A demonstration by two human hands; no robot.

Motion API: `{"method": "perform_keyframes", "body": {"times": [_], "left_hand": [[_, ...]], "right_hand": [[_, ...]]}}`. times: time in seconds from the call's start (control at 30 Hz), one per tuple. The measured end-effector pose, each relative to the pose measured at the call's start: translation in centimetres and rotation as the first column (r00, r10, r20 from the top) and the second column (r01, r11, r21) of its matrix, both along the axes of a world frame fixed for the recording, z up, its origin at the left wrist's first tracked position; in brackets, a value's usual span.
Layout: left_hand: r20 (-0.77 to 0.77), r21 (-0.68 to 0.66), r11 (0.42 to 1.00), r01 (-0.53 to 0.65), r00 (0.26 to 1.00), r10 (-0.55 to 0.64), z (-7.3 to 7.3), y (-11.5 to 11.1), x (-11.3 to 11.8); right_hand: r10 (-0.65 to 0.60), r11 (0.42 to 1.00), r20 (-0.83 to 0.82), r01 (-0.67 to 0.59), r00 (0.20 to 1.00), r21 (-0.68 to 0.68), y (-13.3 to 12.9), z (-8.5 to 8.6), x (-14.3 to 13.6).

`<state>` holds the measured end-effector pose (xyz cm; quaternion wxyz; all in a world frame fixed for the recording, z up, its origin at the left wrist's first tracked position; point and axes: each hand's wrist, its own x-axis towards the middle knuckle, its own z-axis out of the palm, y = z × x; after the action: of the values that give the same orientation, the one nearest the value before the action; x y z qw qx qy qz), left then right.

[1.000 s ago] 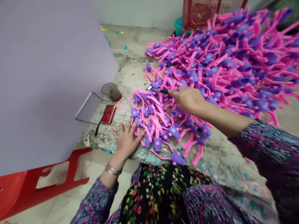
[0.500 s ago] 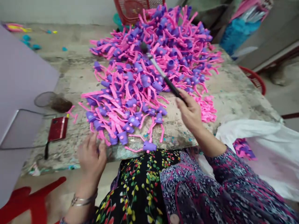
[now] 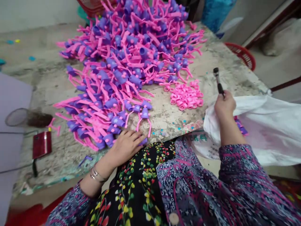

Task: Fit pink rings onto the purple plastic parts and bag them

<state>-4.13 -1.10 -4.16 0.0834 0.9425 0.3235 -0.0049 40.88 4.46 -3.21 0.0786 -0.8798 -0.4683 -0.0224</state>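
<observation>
My right hand is closed round the black handle of a slim tool with a silver shaft and a dark knob at its end. It is held upright over the table's right side, by a white sack. My left hand lies at the table's front edge, fingers stretched over a purple cup-shaped piece, mostly hidden beneath them. Beyond it spreads a big heap of purple cups with pink strips. A small pile of pink rings sits to the heap's right.
On the left lie a red phone-like object and a wire loop beside a brown clump. Red baskets stand behind the table and past its right edge. More purple and pink pieces show in the sack's mouth.
My right hand has swung the tool from over the heap to the right, by the sack. My left hand has moved right along the table edge onto the purple piece. The view has shifted right.
</observation>
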Motion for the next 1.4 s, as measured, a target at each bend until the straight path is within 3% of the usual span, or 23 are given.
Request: {"method": "perform_keyframes", "body": {"times": [0.17,0.3,0.43,0.5,0.6,0.67,0.73,0.8,0.9,0.97,1.03,1.13,1.2,1.27,1.3,1.33,1.4], "left_hand": [[0.002,0.015,0.999,-0.029,1.000,0.029,-1.1,0.3,0.4],[0.001,0.043,0.995,-0.094,0.996,0.094,-0.9,-0.1,-0.1],[0.002,0.074,0.994,-0.078,0.997,0.078,-0.7,-0.1,-0.6],[0.064,0.099,0.991,-0.093,0.994,0.087,-0.5,-0.1,-0.8],[0.203,0.115,0.980,-0.163,0.969,0.138,0.5,0.0,-1.0],[0.283,0.053,0.970,-0.238,0.935,0.214,1.4,0.1,-0.8],[0.325,-0.107,0.940,-0.325,0.882,0.342,2.1,0.3,-0.4],[0.345,-0.319,0.858,-0.402,0.795,0.500,2.5,0.6,0.4],[0.380,-0.555,0.743,-0.373,0.681,0.626,2.4,1.1,1.6],[0.387,-0.624,0.702,-0.344,0.644,0.660,2.4,1.3,2.3],[0.400,-0.640,0.691,-0.335,0.622,0.673,2.5,1.5,2.7],[0.432,-0.606,0.714,-0.350,0.609,0.665,2.9,1.6,2.9],[0.431,-0.574,0.727,-0.377,0.616,0.660,3.1,1.6,2.9],[0.413,-0.543,0.734,-0.409,0.631,0.657,3.3,1.7,3.1],[0.401,-0.522,0.738,-0.426,0.641,0.654,3.4,1.7,3.2],[0.387,-0.495,0.745,-0.447,0.654,0.650,3.5,1.7,3.4],[0.348,-0.406,0.765,-0.500,0.689,0.635,3.8,1.7,3.7]], "right_hand": [[-0.059,0.998,-0.050,0.059,0.997,-0.002,2.8,0.3,0.6],[-0.046,0.996,-0.087,0.039,0.995,-0.081,5.3,-0.4,1.2],[-0.038,0.996,-0.060,0.033,0.997,-0.078,6.7,-0.7,0.5],[0.038,0.999,-0.023,-0.039,0.999,-0.031,6.8,-0.8,-1.0],[0.275,0.960,-0.047,-0.276,0.960,-0.037,6.2,-1.4,-4.5],[0.368,0.925,-0.086,-0.374,0.926,-0.067,5.7,-1.9,-7.1],[0.417,0.904,-0.079,-0.422,0.906,-0.070,5.4,-2.4,-9.3],[0.479,0.874,-0.051,-0.481,0.877,-0.066,5.4,-2.7,-10.9],[0.593,0.803,-0.014,-0.592,0.805,-0.065,6.0,-2.9,-12.1],[0.621,0.780,-0.021,-0.620,0.783,-0.082,6.3,-2.7,-12.4],[0.590,0.803,-0.027,-0.590,0.807,-0.086,6.1,-2.0,-12.7],[0.562,0.827,-0.041,-0.559,0.826,0.066,4.3,0.1,-14.1],[0.672,0.736,-0.179,-0.623,0.718,0.264,2.2,1.7,-15.9],[0.783,0.609,-0.463,-0.664,0.416,0.433,0.0,2.9,-18.1],[0.760,0.586,-0.602,-0.657,0.243,0.475,-1.0,3.2,-19.2],[0.705,0.591,-0.701,-0.636,0.108,0.496,-1.8,3.2,-20.3],[0.592,0.644,-0.804,-0.575,-0.044,0.505,-2.8,2.8,-22.1]]}}
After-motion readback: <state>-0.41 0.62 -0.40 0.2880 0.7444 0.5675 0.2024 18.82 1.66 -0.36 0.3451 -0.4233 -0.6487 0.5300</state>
